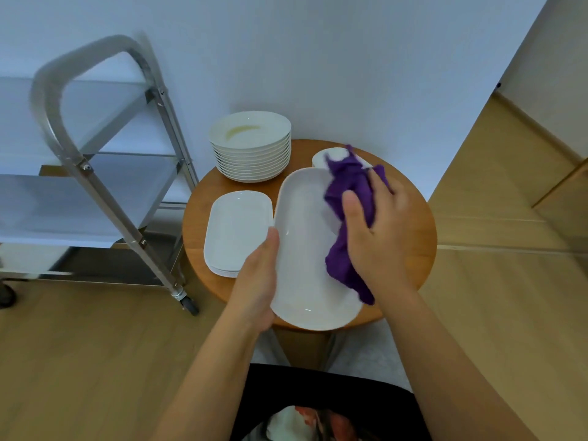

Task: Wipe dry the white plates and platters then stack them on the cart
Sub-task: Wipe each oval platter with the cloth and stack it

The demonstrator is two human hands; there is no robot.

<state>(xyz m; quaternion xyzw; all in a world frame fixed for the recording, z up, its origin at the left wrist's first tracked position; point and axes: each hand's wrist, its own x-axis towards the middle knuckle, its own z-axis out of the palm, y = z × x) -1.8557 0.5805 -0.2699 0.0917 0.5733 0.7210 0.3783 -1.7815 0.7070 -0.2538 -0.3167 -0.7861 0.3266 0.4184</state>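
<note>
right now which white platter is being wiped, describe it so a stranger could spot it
On the round wooden table, find the long white oval platter raised at its near edge. Unlike the flat stacked platters beside it, the left hand grips it and a purple cloth touches it.

Plate stack (251, 148) behind platters (237, 230) on table (413, 246), cart (95, 160) left

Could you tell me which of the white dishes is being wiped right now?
The long oval platter, lifted off the table in the left hand, purple cloth on it.
</note>
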